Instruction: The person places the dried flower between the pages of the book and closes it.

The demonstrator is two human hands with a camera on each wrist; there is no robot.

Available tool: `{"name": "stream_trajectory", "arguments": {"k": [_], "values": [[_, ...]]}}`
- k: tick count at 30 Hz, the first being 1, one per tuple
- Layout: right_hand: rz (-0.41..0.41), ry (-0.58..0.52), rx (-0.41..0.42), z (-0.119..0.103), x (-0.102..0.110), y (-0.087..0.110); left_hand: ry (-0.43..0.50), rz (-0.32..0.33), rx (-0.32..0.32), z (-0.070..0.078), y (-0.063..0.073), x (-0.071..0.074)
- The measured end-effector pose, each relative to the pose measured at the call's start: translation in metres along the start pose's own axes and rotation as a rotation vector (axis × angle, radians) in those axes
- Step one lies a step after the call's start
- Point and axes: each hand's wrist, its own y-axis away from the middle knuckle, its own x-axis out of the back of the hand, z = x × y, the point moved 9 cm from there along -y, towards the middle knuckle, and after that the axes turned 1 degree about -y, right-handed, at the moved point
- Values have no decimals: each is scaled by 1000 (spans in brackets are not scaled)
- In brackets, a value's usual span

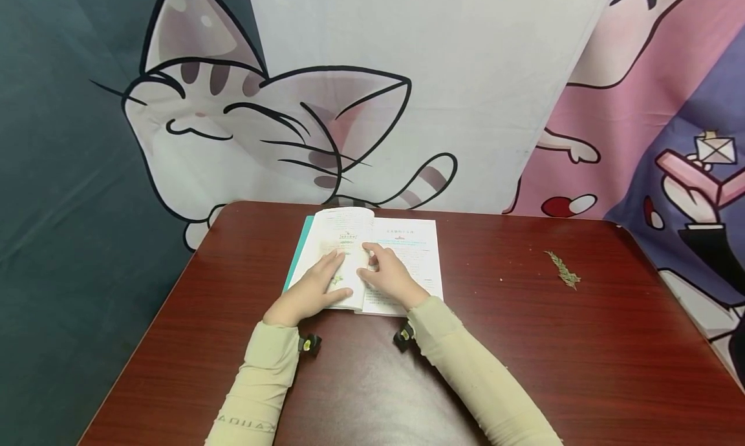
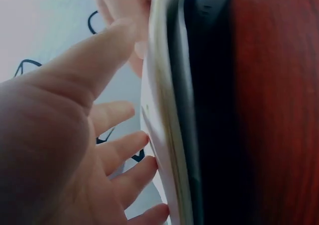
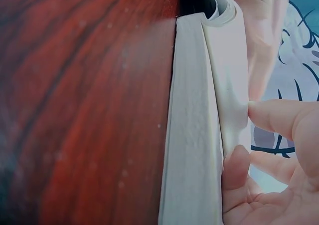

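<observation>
An open book (image 1: pixel 407 245) with white printed pages and a teal cover edge lies on the table. My left hand (image 1: pixel 314 287) rests on its left page, fingers spread; in the left wrist view the fingertips (image 2: pixel 149 162) touch the page and the thumb stands apart. Beside the fold is my right hand (image 1: pixel 392 275), its fingers bent. In the right wrist view its thumb and a curled finger (image 3: pixel 237 167) pinch at the bulging left-hand pages (image 3: pixel 232 80) near the fold. How many pages lie between them is hidden.
The book sits near the far edge of a reddish-brown wooden table (image 1: pixel 483 342). A dried green sprig (image 1: pixel 563 269) lies to the right. Behind the table hangs a cloth with cartoon cats (image 1: pixel 233 123). Both wrists carry small black cameras (image 1: pixel 311 344).
</observation>
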Motion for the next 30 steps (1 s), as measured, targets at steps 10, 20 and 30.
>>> {"name": "stream_trajectory", "arguments": {"k": [10,20,30], "values": [[-69,-180,12,7,4,3,-24,-97,54,-3,3,-13],[-107,-244,73,7,25,18,-52,-136,96,-7,1,-17],[86,-28,273,2,82,43,-47,-127,69,-6,3,-17]]}}
